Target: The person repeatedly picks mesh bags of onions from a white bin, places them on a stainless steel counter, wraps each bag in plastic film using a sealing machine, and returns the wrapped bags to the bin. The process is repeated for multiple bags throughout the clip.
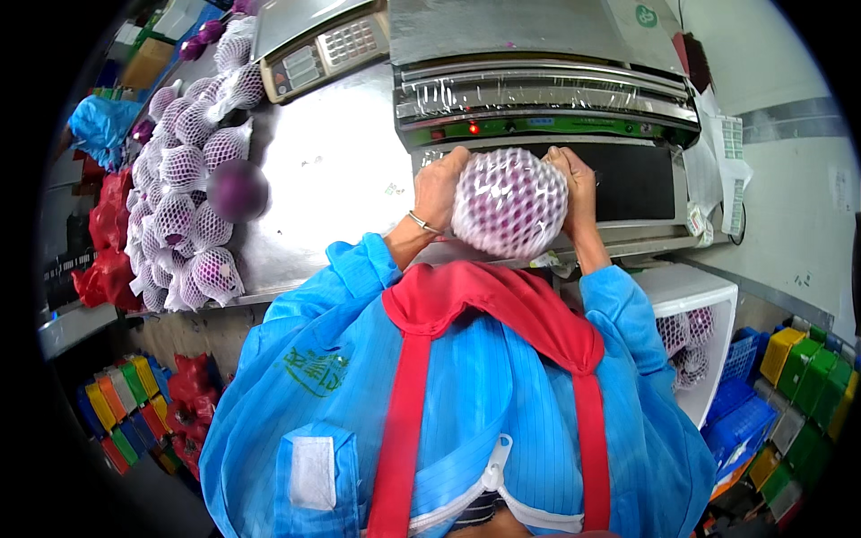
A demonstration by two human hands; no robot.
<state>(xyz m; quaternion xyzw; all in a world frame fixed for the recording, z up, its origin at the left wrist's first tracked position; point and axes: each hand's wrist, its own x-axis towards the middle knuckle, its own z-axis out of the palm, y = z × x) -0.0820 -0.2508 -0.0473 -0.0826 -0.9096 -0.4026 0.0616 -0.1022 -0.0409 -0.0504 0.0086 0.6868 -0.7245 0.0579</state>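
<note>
Between my two hands is a red cabbage [511, 202] in a white foam net, with shiny clear film stretched over it. My left hand [438, 185] grips its left side, and my right hand [577, 185] grips the right side near the top. The fingertips of both hands are partly hidden. Just beyond the cabbage stands a film wrapping machine [545, 94] with metal rollers and a lit red switch. Part of its black plate [635, 181] shows to the right of my right hand.
Left on the steel table [323, 168] lies a pile of netted cabbages [181, 168], beside a blurred purple round thing [237, 191]. A weighing scale [326, 50] stands behind. Red bags [111, 235] hang past the left edge. At lower right, a white foam box [716, 316] holds netted cabbages.
</note>
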